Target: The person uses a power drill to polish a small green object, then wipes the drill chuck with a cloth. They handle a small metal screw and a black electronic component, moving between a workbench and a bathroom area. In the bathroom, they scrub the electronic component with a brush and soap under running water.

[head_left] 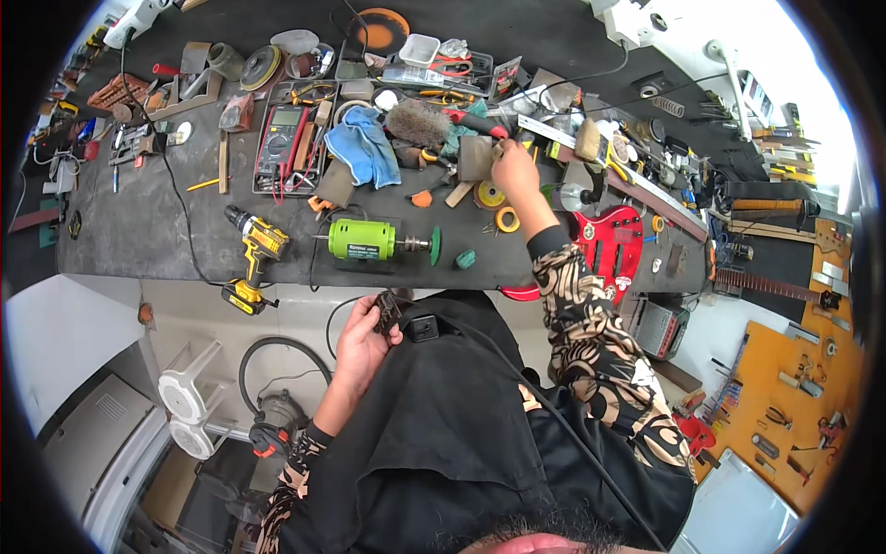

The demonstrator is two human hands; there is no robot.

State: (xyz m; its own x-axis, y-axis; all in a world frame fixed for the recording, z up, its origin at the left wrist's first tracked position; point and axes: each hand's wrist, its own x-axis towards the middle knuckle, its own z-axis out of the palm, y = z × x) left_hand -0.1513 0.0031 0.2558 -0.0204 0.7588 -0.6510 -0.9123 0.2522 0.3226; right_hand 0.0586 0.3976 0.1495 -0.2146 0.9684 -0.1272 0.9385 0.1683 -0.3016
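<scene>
My left hand is held low in front of my apron, its fingers closed around a small dark metal part with an uneven shape. Out over the bench reaches my right hand, with fingers curled together beside a grey-brown square block; whatever they pinch is too small to make out. Just below that hand are a yellow tape roll and a yellow-rimmed disc. To the right of my right forearm lies a red guitar body.
A green bench motor with a green wheel and a yellow cordless drill stand near the bench's front edge. Behind are a multimeter, a blue cloth and heaped tools. A black cable crosses the left side.
</scene>
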